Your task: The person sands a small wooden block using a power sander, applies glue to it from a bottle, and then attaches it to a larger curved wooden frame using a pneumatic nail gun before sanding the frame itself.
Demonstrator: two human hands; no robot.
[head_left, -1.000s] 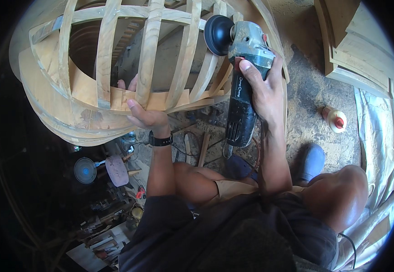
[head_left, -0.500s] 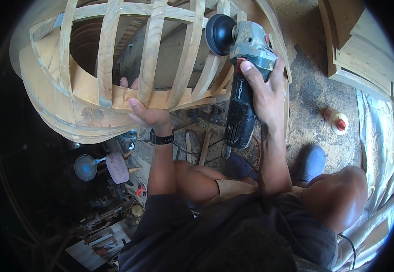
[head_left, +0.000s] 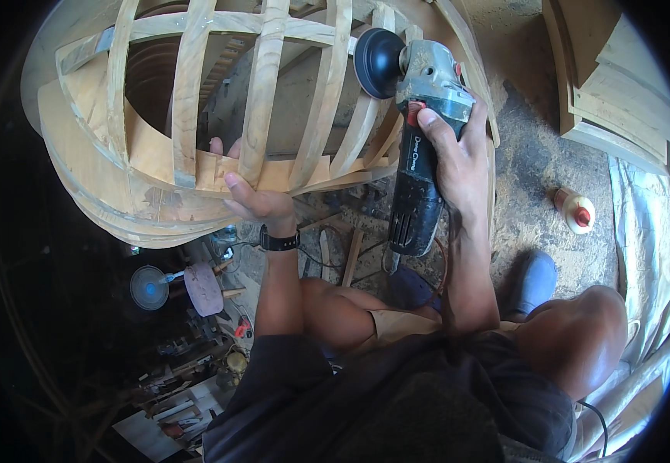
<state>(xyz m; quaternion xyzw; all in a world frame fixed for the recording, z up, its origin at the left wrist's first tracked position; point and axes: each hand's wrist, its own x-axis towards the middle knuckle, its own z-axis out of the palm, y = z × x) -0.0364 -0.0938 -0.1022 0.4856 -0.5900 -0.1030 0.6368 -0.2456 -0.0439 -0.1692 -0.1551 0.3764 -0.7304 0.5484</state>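
In my right hand (head_left: 462,154) is an angle grinder (head_left: 418,162) with a dark body and a grey metal head. My fingers wrap its upper body, and the thumb lies by the red switch. A round black disc (head_left: 377,64) on the grinder's head is beside the slats of a curved wooden frame (head_left: 260,100); whether they touch I cannot tell. My left hand (head_left: 254,202), with a black watch on the wrist, grips the frame's lower rail (head_left: 215,171) at the foot of a slat. Some of its fingertips show through the gap behind the rail.
A white bottle with a red cap (head_left: 579,214) stands on the dusty floor at right. Stacked wooden pieces (head_left: 616,100) are at the far right. Cables and wood strips lie near my feet. A fan (head_left: 150,288) and a pinkish board (head_left: 203,289) are at the left.
The view has shifted slightly, so the whole scene sits a little further right and lower. My thumb is slightly lower beside the switch, showing more of its red. Both grips stay the same.
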